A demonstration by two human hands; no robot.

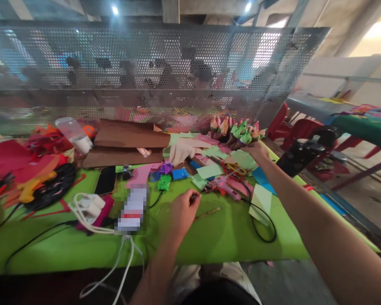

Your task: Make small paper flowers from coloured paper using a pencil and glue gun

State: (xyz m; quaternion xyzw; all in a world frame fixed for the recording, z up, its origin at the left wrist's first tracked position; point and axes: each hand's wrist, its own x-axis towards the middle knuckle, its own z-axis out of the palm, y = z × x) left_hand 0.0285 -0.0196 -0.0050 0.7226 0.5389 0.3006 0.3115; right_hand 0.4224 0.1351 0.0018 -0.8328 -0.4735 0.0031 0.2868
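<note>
My left hand (184, 208) is held over the front of the green table, its fingers curled together. A small dark spot shows between thumb and fingers, too unclear to name. Just beside it a thin stick (208, 213) lies on the table. My right hand (256, 151) is stretched far forward to the right, at the edge of a cluster of small cone-shaped paper crafts (238, 132) with green, peach and pink tops. Its fingers are small and blurred, so their grip is unclear. A pink glue gun (224, 186) lies between the two hands.
Paper scraps (209, 170), brown cardboard (130, 142) and small coloured packets (164, 182) spread over the green table (228, 239). A lit phone (132, 209) trails white cables at front left. A black bottle (300, 152) stands right; a perforated metal screen (139, 97) rises behind.
</note>
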